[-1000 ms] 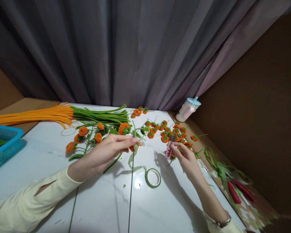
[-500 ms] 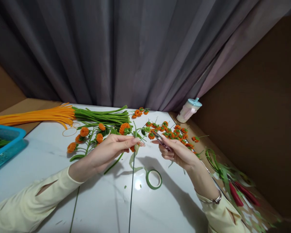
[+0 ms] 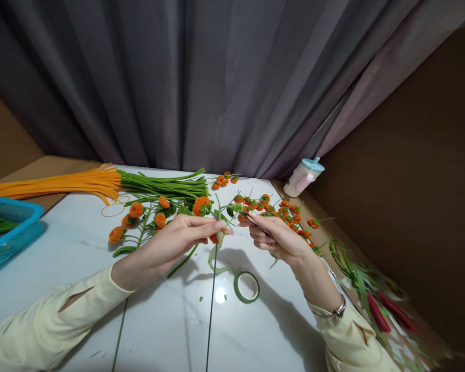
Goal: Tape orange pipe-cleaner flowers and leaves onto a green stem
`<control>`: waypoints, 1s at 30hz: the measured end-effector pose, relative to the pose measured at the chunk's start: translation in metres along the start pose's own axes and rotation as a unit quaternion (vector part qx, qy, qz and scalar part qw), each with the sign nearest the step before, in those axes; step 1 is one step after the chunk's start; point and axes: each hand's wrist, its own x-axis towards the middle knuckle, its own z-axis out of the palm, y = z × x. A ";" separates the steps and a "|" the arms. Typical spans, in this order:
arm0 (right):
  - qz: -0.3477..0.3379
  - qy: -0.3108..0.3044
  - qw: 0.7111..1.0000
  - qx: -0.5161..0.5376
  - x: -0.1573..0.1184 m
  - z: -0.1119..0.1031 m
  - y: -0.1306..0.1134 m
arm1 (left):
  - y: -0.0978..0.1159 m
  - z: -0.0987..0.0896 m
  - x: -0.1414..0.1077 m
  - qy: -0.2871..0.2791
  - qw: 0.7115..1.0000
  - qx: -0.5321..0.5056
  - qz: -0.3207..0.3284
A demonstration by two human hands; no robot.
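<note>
Near the middle of the table, my left hand (image 3: 189, 230) is closed in a pinch on a thin green flower stem (image 3: 219, 204). An orange fuzzy flower (image 3: 213, 238) peeks out below its fingers. Green floral tape (image 3: 210, 258) trails down from the pinch towards its roll (image 3: 247, 287), which lies flat on the table. My right hand (image 3: 277, 235) grips small dark scissors (image 3: 258, 225), mostly covered by the fingers. Their tips point left, close to a small green bud (image 3: 237, 207). Whether the blades touch anything, I cannot tell.
Several small orange flowers (image 3: 284, 211) lie behind my right hand. Green stems (image 3: 166, 185) and orange strips (image 3: 62, 182) lie at the back left. A blue basket (image 3: 27, 217) stands at left, a lidded cup (image 3: 303, 178) at back right. Red-handled pliers (image 3: 378, 313) lie at right.
My right hand has moved slightly left, bringing the scissors closer to my left hand and the bud. The left hand keeps its pinch in nearly the same place.
</note>
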 end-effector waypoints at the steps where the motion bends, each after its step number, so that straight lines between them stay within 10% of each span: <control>1: -0.002 0.000 1.000 0.001 0.001 0.000 0.000 | 0.000 0.000 0.000 -0.001 1.000 0.000 -0.001; 30: 0.002 0.007 1.000 0.018 0.002 0.007 -0.002 | 0.001 -0.001 -0.002 -0.013 1.000 0.000 0.012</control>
